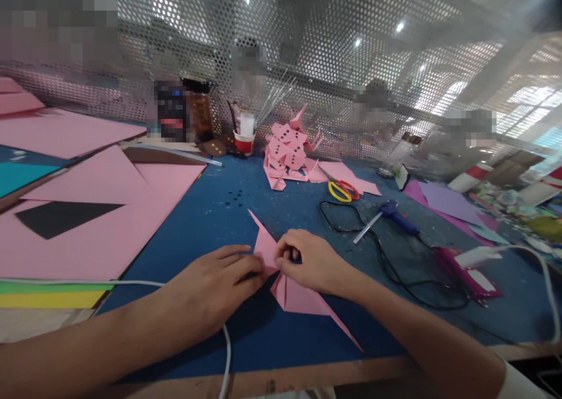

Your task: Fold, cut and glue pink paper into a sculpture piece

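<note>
A folded pink paper (307, 299) with long pointed ends lies on the blue tabletop in front of me. My right hand (311, 261) is closed in a pinch at its middle, thumb and curled fingers pressed together on the paper. From the left, my left hand (223, 276) grips the edge with bent fingers close together; its thumb is mostly hidden. Part of the paper is covered by both hands. Behind them stands a pink folded-paper figure (285, 147) with black dots. Several small black dots (235, 197) lie on the table just beyond my left hand.
Red-and-yellow scissors (343, 190) lie beside pink scraps. On the right are a blue glue gun (399, 218) with its black cord and a magenta power strip (468, 273). Large pink sheets (162, 211) cover the left side. A white cable (227, 352) passes under my left forearm.
</note>
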`<state>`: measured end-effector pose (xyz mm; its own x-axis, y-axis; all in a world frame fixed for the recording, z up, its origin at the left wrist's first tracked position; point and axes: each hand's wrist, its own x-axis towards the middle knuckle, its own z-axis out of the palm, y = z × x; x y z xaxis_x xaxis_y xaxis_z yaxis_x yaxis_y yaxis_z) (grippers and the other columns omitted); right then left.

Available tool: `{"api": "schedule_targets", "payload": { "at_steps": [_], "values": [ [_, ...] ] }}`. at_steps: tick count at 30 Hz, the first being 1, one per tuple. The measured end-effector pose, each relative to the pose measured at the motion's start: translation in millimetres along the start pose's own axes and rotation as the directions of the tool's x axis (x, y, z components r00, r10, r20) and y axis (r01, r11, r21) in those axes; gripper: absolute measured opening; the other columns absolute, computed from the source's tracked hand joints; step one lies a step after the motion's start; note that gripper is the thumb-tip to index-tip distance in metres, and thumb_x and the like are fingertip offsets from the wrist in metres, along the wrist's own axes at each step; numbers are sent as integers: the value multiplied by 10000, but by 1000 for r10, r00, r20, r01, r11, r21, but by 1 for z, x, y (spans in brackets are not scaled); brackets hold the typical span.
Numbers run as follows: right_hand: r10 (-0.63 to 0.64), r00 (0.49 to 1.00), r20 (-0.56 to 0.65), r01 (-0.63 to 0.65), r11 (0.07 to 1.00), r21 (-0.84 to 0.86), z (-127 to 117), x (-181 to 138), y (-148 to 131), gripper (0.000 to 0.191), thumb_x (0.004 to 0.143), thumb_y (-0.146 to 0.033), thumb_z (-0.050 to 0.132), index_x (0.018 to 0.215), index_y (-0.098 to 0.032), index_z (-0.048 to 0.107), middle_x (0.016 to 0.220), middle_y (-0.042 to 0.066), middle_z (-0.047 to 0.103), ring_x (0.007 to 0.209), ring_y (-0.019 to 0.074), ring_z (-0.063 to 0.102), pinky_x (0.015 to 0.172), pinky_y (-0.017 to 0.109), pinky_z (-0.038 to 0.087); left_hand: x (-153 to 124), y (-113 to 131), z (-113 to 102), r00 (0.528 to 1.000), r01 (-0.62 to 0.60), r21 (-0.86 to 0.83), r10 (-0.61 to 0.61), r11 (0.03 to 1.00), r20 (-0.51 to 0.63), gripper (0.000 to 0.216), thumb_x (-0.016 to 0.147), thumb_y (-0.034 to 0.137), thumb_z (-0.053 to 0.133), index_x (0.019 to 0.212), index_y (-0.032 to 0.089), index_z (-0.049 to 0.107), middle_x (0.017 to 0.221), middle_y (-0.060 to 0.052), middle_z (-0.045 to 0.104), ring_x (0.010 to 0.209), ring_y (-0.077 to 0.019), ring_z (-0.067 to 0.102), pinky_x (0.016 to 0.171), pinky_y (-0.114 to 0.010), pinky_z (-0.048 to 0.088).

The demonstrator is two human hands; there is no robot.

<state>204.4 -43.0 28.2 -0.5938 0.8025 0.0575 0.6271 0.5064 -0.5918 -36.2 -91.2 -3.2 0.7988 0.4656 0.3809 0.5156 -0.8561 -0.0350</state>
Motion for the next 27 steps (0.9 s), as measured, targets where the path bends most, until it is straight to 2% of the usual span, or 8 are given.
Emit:
{"api": "schedule_targets", "payload": {
  "at_steps": [2, 4, 8, 11, 17, 27],
  "values": [
    [-1, 1000, -4, 1, 1000, -21, 1, 0, -2, 47, 807, -181, 692, 849, -197, 679, 840, -9, 659, 826, 152, 562, 740, 276, 399, 2, 1, 0, 1000, 15, -21, -15, 1000, -11, 357, 965, 67, 466, 1230, 196, 667, 1210, -52, 726, 1135, -193, 660, 1165, -369, 397],
    [-6, 1000, -8, 6, 999, -43, 2, 0, -4, 88, 784, -202, 720, 855, -200, 668, 844, -13, 648, 835, 156, 559, 734, 277, 392, 5, 1, 0, 1000, 26, -35, -26, 999, -16, 337, 969, 67, 465, 1192, 199, 679, 1186, -56, 728, 1117, -201, 662, 1129, -373, 433],
    [12, 1000, -10, -12, 998, -58, 3, 0, -4, 115, 746, -167, 709, 840, -205, 654, 842, -18, 639, 835, 158, 548, 722, 277, 378, 7, 2, -1, 1000, 22, -49, -21, 999, 22, 314, 953, 56, 477, 1142, 186, 691, 1168, -78, 719, 1119, -233, 654, 1064, -400, 486],
    [17, 1000, -7, -17, 998, -54, 3, 0, -4, 118, 747, -141, 684, 841, -204, 651, 836, -15, 638, 838, 158, 545, 731, 278, 376, 7, 3, -3, 1000, 22, -51, -21, 998, 16, 311, 964, 60, 470, 1148, 181, 689, 1169, -71, 722, 1121, -222, 654, 1109, -398, 456],
    [30, 999, -22, -31, 995, -94, 4, 0, -9, 127, 772, -252, 736, 849, -198, 652, 862, -6, 636, 832, 163, 538, 727, 286, 374, 8, 3, -4, 1000, 20, -44, -21, 999, -21, 319, 959, 59, 451, 1103, 189, 704, 1148, -66, 734, 1089, -207, 671, 1133, -384, 432],
    [2, 1000, -12, -2, 997, -73, 3, 0, -4, 117, 748, -181, 683, 856, -206, 645, 841, -14, 635, 832, 164, 542, 743, 288, 379, 6, 1, -6, 1000, 5, -47, -5, 999, -16, 349, 963, 51, 434, 1144, 175, 706, 1144, -58, 744, 1094, -197, 678, 1155, -370, 409]
  ]
}}
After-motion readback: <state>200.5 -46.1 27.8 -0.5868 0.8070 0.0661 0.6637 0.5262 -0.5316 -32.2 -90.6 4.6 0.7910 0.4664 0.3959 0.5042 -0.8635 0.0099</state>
